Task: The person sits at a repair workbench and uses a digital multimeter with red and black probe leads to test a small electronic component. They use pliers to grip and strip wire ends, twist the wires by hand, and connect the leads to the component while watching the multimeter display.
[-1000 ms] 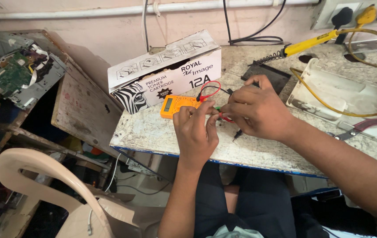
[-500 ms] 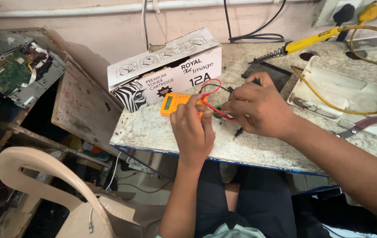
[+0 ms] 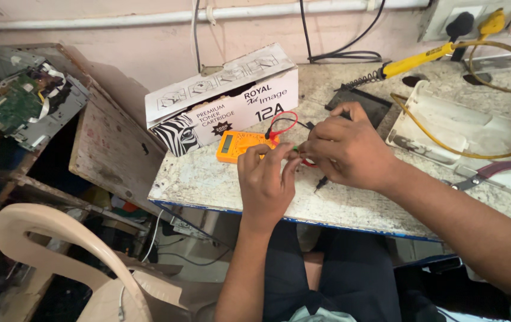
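Observation:
My left hand point(image 3: 264, 179) and my right hand point(image 3: 351, 149) meet over the stone worktop point(image 3: 207, 179). The left thumb and fingers pinch a small part with a green tip point(image 3: 295, 148). My right hand is closed around a red test probe point(image 3: 308, 161), most of which is hidden by the fingers. A red lead point(image 3: 283, 117) loops from the hands back to an orange multimeter point(image 3: 236, 146) lying just left of them. A black probe point(image 3: 321, 182) lies on the top below my right hand.
A white cardboard box with a zebra print point(image 3: 219, 104) stands behind the meter. A yellow-handled soldering iron point(image 3: 410, 62), a black flat device point(image 3: 360, 101), a white plastic cover point(image 3: 434, 122) and red-handled pliers point(image 3: 485, 173) lie at right. A circuit board point(image 3: 19, 104) and plastic chair point(image 3: 58, 244) are at left.
Both hands stay at the same spot beside the meter. The fingertips have drawn slightly closer together, covering more of the red lead between them.

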Available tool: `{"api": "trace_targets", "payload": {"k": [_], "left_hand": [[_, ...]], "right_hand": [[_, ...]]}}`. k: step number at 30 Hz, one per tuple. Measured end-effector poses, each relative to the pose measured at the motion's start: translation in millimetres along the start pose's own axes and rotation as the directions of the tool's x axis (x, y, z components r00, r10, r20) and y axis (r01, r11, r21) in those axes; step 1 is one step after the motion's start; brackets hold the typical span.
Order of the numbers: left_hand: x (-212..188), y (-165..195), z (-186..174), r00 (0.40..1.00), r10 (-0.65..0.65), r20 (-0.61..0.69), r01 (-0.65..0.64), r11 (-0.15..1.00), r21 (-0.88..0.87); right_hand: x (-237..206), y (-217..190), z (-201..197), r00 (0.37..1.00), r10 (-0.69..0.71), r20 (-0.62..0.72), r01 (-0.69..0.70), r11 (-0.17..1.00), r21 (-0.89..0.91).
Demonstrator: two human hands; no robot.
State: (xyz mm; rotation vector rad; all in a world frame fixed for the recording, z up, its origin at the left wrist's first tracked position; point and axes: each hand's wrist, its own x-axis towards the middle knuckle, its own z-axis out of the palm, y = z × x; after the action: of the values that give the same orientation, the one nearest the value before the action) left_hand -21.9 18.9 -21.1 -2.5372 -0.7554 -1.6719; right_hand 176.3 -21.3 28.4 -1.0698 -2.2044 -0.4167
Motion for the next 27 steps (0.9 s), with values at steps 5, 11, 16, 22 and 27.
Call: {"api": "trace_targets", "payload": {"k": [5, 11, 16, 22, 27], "left_hand": [[2.1, 2.5, -2.3, 0.999, -0.050, 0.011, 0.050, 0.999, 0.021], [3.6, 4.3, -4.4, 0.998, -0.059, 0.037, 0.060, 0.998, -0.021], [1.9, 2.9, -0.7, 0.996, -0.075, 0.041, 0.075, 0.997, -0.002], [-2.5, -3.0, 2.1, 0.992, -0.127, 0.015, 0.128, 0.990, -0.067], [-7.5, -7.0, 3.3, 0.962, -0.262, -0.080, 0.251, 0.960, -0.127]], "right_hand": [[-2.8, 0.1, 1.6, 1.000, -0.013, -0.007, 0.012, 1.000, -0.013], [-3.6, 0.9, 2.8, 1.000, -0.021, -0.007, 0.021, 1.000, -0.016], [-2.4, 1.5, 1.7, 0.999, -0.044, -0.026, 0.044, 0.999, -0.010], [-2.0, 0.7, 0.6, 0.999, -0.048, 0.009, 0.048, 0.999, -0.003], [-2.5, -0.6, 0.0, 0.999, -0.031, 0.004, 0.031, 0.999, -0.010]]}}
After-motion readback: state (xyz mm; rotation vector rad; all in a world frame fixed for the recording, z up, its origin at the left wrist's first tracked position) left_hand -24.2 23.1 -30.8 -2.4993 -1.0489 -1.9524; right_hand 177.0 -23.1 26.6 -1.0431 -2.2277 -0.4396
